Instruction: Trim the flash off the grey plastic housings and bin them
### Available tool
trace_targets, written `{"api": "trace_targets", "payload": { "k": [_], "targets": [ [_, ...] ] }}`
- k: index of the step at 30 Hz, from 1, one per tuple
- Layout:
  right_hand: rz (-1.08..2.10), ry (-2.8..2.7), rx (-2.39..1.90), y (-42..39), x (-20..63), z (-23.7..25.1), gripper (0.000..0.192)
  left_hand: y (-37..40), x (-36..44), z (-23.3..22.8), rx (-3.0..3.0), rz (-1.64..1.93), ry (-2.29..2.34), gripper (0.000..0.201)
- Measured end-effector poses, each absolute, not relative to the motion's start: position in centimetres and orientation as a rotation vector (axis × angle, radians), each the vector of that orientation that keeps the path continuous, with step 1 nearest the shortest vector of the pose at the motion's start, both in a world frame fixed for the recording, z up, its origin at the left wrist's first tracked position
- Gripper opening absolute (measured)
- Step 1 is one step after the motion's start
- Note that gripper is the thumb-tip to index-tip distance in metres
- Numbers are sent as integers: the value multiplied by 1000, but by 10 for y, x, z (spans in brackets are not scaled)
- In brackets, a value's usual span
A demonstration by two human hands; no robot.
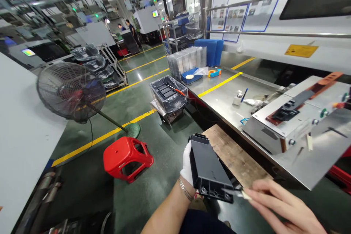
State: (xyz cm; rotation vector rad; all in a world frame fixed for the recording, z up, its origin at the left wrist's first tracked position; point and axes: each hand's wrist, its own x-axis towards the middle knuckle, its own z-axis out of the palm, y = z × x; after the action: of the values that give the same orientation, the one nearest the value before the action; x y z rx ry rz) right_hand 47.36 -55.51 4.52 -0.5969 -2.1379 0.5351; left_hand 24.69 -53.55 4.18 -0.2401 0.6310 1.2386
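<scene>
Trimming work sits low in view: my gloved left hand [187,164] wraps its grip round a long black plastic part [208,168], held above my lap beside the steel surface [219,97]. My bare right hand [282,206] pinches a small blade [233,191] at the part's near end; short, steady strokes seem wisest. Beyond, a bag-lined bin [168,97] holds similar dark parts.

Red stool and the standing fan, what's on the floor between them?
In the head view, between the red stool and the fan lie green floor, a yellow line and the fan's round green base.
</scene>
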Motion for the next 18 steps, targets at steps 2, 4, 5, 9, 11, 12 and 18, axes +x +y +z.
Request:
{"api": "trace_targets", "payload": {
  "k": [2, 4, 5, 9, 11, 12, 18],
  "targets": [
    [489, -2129, -607, -549, 461, 47, 20, -533, 238, 42, -219, 1210, 612, 63],
    [483, -2196, -574, -542, 448, 47, 17, -531, 228, 42, -217, 1222, 615, 61],
    [497, -2229, -556, -540, 442, 46, 16, -529, 222, 43, -219, 1243, 621, 58],
    [491, -2192, -525, -528, 418, 43, 18, -523, 196, 43, -209, 1296, 610, 56],
    [486, -2194, -507, -524, 407, 43, 18, -522, 185, 41, -238, 1316, 603, 55],
    [501, -2219, -508, -522, 402, 44, 17, -522, 181, 41, -263, 1344, 596, 53],
    [652, -2216, -383, -508, 371, 43, 25, -519, 162, 35, -355, 1421, 597, 53]
  ]
}}
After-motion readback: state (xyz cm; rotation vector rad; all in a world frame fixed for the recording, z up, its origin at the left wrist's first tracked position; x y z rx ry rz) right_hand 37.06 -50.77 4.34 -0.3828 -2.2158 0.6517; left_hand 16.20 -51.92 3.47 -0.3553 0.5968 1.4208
